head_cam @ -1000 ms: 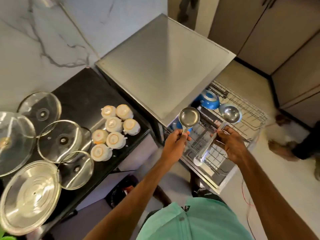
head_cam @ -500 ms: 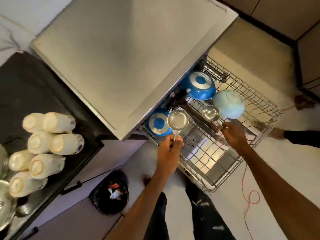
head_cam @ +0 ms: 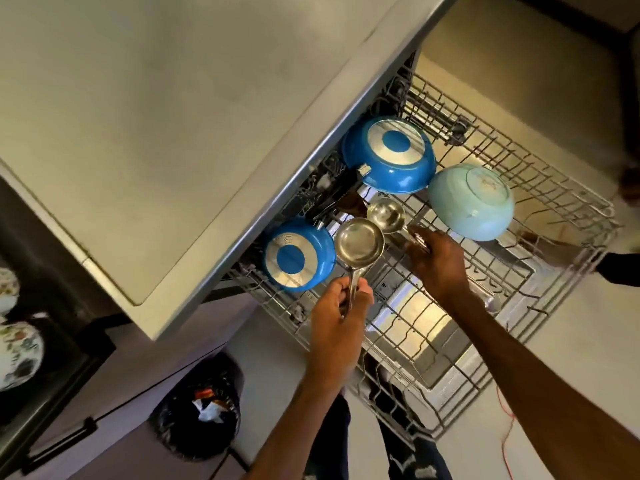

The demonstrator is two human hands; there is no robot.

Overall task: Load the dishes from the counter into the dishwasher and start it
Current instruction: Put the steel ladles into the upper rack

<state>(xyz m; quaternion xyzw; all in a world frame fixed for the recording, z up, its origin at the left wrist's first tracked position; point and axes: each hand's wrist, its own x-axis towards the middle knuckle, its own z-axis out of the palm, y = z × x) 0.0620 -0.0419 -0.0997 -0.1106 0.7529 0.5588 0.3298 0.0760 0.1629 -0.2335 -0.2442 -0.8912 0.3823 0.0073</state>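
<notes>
The left hand (head_cam: 341, 306) grips a steel ladle (head_cam: 358, 242) by its handle. The right hand (head_cam: 438, 261) holds a second ladle (head_cam: 386, 214) over the rack (head_cam: 554, 188).

I see the wire rack (head_cam: 571, 216) drawn out from under the steel top (head_cam: 173, 116); two blue pans sit on it bottom up, the larger pan (head_cam: 388, 154) farther from me, the smaller pan (head_cam: 298, 258) nearer, the two apart; a pale bowl (head_cam: 471, 202), also upturned, rests just beside the larger pan, touching it as far as I can tell; at my left a dark counter (head_cam: 52, 258) carries flowered dishes (head_cam: 19, 353); on the floor (head_cam: 588, 341) lie a black bag (head_cam: 201, 410) and a red cord (head_cam: 507, 441).
</notes>
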